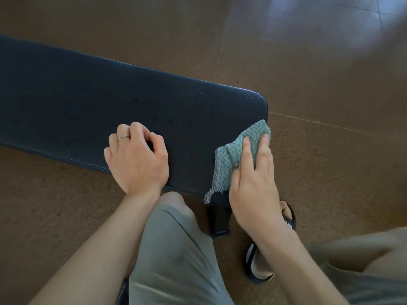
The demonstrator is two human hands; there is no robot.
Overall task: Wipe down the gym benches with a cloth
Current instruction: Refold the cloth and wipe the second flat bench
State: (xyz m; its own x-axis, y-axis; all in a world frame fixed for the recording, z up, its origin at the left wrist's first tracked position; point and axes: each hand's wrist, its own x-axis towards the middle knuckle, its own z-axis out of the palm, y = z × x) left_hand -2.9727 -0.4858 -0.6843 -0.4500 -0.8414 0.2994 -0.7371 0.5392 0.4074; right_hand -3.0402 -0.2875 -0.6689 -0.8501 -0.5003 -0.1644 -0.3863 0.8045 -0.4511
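**Wiping the near corner, with the long pad lying off to the left**

Pressing down on the green cloth (239,155), the right hand (253,186) lies flat over it with fingers spread and extended, not curled into a grip; the cloth is pinned under the palm at the rounded right-hand end of the bench pad (92,102). One patterned hem of the cloth hangs off the near edge of the pad, and its far tip reaches the pad's end edge.

The left hand (136,157) rests on the pad's near edge, just left of the cloth, fingers loosely curled with nothing in them; a thin ring shows on one finger. It looks like a brace rather than a working hand.

The pad's long axis runs from this corner away to the left and slightly upward in the view, leaving the frame on that side. So nearly all of the dark surface lies to the left of the cloth, and the bracing left hand sits between the cloth and that stretch along the near edge. My judgement: the wipe must travel leftward along the axis, and the left hand will have to lift or slide out of the way.

Below the corner, a dark bench leg (218,216) stands on the brown floor (308,84), beside a sandalled foot (268,249) and a knee in grey shorts (174,249).
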